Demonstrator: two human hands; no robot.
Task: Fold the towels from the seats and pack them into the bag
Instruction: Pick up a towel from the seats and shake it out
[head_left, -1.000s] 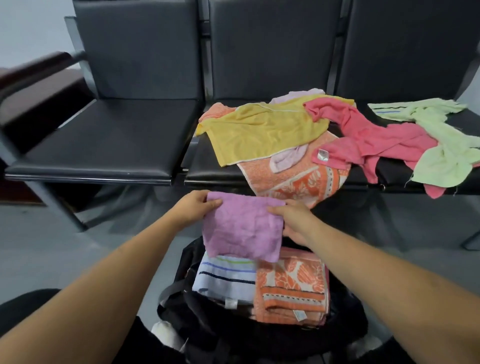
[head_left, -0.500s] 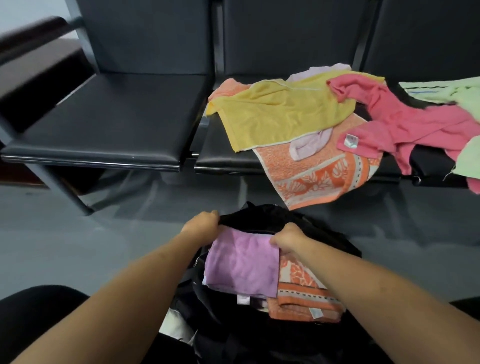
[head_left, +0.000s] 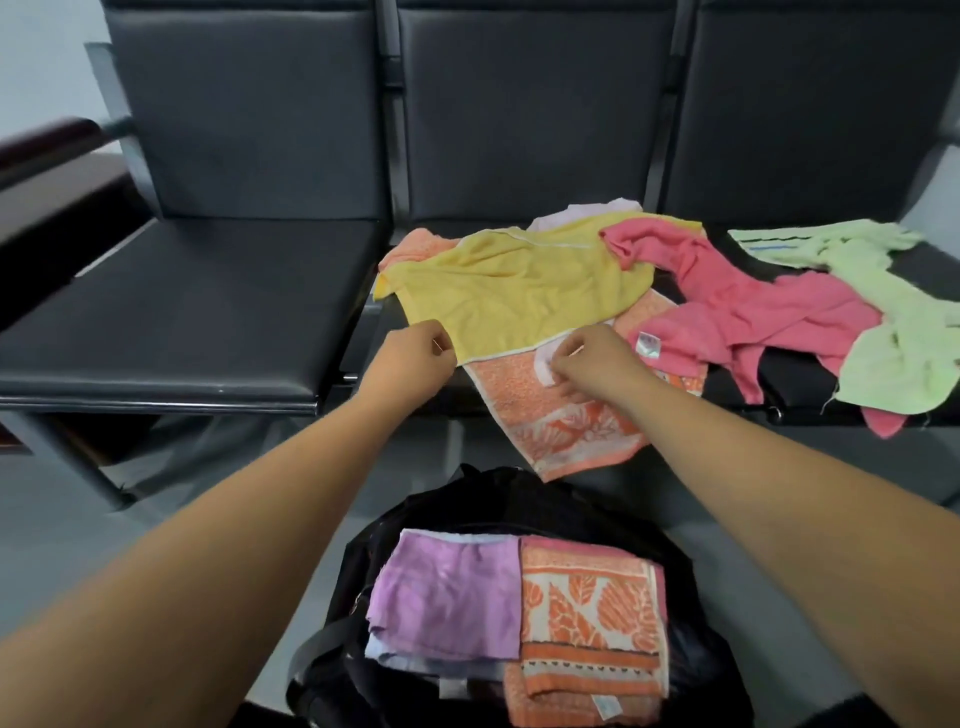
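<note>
A: Where are the hands?

B: Both reach out over the bag to the middle seat (head_left: 374, 332). The left hand (head_left: 410, 358) pinches the near left corner of the yellow towel (head_left: 519, 291) between thumb and curled fingers. The right hand (head_left: 597, 358) has its fingers bunched on the same towel's near hem, further right, and pinches it there.

A: Is anything else under that right hand?

B: A pale lilac cloth (head_left: 544, 366) pokes out from beneath the hem and touches the fingers. I cannot tell whether it is caught in the pinch too.

A: How does the yellow towel lie?

B: It is spread loosely across the middle seat, on top of an orange patterned towel (head_left: 561, 415) whose near end hangs over the seat's front edge.

A: And to the right?

B: A pink towel (head_left: 753, 312) lies crumpled across the middle and right seats. A light green towel (head_left: 883, 322) lies on the right seat and overlaps the pink one's right end. The left seat (head_left: 182, 301) is bare black padding.

A: The bag?

B: The black bag (head_left: 519, 493) stands open on the floor, near, between the forearms. Inside, a folded purple towel (head_left: 452, 592) sits on the left, on top of a pale folded towel (head_left: 415, 652). A folded orange leaf-print towel (head_left: 587, 613) lies just beside it on the right, touching it.
</note>
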